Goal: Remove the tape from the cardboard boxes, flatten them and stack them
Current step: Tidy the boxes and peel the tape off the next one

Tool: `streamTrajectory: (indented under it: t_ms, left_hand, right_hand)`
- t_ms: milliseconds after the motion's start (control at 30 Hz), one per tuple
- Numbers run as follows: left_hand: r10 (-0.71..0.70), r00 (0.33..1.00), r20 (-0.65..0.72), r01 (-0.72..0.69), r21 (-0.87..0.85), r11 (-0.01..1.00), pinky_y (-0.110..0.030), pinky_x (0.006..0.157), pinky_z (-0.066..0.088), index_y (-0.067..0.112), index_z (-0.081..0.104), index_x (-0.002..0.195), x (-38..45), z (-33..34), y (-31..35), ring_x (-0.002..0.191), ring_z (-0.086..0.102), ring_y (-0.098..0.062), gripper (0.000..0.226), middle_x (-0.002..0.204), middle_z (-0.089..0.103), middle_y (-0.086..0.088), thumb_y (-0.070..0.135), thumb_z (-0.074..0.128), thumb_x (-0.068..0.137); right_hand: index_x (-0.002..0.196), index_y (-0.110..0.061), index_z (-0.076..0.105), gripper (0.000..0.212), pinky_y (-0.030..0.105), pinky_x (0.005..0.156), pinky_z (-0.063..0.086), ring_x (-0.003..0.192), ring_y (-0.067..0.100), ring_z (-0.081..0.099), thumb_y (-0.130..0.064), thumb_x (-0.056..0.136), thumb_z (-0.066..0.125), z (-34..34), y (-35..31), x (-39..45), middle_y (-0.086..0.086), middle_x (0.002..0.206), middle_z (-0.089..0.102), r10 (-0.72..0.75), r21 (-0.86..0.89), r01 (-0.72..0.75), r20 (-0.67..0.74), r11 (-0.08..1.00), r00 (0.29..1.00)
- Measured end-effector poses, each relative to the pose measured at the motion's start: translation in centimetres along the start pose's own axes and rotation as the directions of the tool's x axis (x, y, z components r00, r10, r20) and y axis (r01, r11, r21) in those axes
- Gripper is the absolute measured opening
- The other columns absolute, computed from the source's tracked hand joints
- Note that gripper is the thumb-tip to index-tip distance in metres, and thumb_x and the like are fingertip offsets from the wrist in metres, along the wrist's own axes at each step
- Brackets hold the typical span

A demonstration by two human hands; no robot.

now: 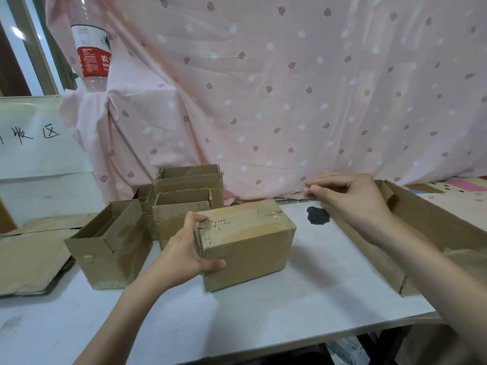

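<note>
We see a closed brown cardboard box point(246, 241), its top creased and glossy with clear tape, mid-surface point(303, 299). Our left hand point(188, 248) grips its left end; our right hand point(350, 198), raised at far right, has its fingers point(312, 190) pinched together.

My white counter point(303, 299) carries a closed taped box point(245, 248), open boxes point(110, 248) left and behind, flattened cardboard point(29, 262) at far left, a long carton point(427, 233) right, and a dark patch point(318, 216).
</note>
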State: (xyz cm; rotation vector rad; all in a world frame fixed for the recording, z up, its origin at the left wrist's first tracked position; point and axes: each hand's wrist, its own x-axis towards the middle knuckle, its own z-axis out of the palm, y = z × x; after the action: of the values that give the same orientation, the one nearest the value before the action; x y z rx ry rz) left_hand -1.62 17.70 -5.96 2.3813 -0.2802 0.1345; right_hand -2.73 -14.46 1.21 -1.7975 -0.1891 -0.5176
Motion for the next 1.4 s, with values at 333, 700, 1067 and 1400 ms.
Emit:
streamTrajectory:
  t_ms: [333,700,1067,1400]
  left_hand:
    - [0.156,0.988,0.005,-0.146,0.385,0.911,-0.038,0.113,0.029,0.036,0.037,0.121,0.4,1.0,1.5,0.137,0.028,-0.022,0.064,0.148,0.024,0.006,0.057,0.075,0.074]
    - [0.147,0.981,0.125,-0.192,0.708,0.679,-0.06,0.118,-0.007,0.042,-0.009,0.154,2.6,5.8,4.1,0.151,-0.011,-0.037,0.096,0.164,-0.011,-0.015,0.073,0.049,0.085]
    - [0.193,0.969,0.154,-0.243,0.722,0.647,-0.056,0.12,-0.007,0.045,-0.016,0.153,3.0,5.6,2.8,0.152,-0.01,-0.033,0.095,0.165,-0.012,-0.01,0.069,0.05,0.087]
    - [0.16,0.951,0.263,-0.297,0.644,0.705,-0.044,0.122,-0.008,0.056,-0.01,0.15,3.5,4.0,2.0,0.153,-0.006,-0.022,0.095,0.166,-0.007,-0.001,0.07,0.056,0.084]
  right_hand:
    - [0.09,-0.024,0.079,0.013,0.027,0.062,0.038,0.047,0.006,0.052,-0.012,0.088,0.076,1.7,0.4,0.7,0.003,0.072,0.062,0.005,0.03,-0.009,0.13,1.0,0.991]
    - [0.084,0.0,0.069,0.013,0.009,0.044,0.042,0.093,0.032,0.074,-0.003,0.096,0.063,3.2,-0.1,0.8,0.025,0.094,0.073,0.184,0.124,-0.21,0.195,0.97,0.963]
    - [0.09,0.003,0.057,0.009,0.033,0.064,0.059,0.065,0.028,0.072,0.004,0.09,0.066,2.7,1.5,1.1,0.018,0.075,0.073,0.16,-0.1,-0.136,0.283,0.986,0.946]
    - [0.075,-0.023,0.077,0.043,0.045,0.067,0.037,0.064,0.015,0.059,0.002,0.089,0.045,1.4,1.1,1.8,-0.004,0.068,0.066,0.075,-0.027,-0.073,0.049,0.997,0.996]
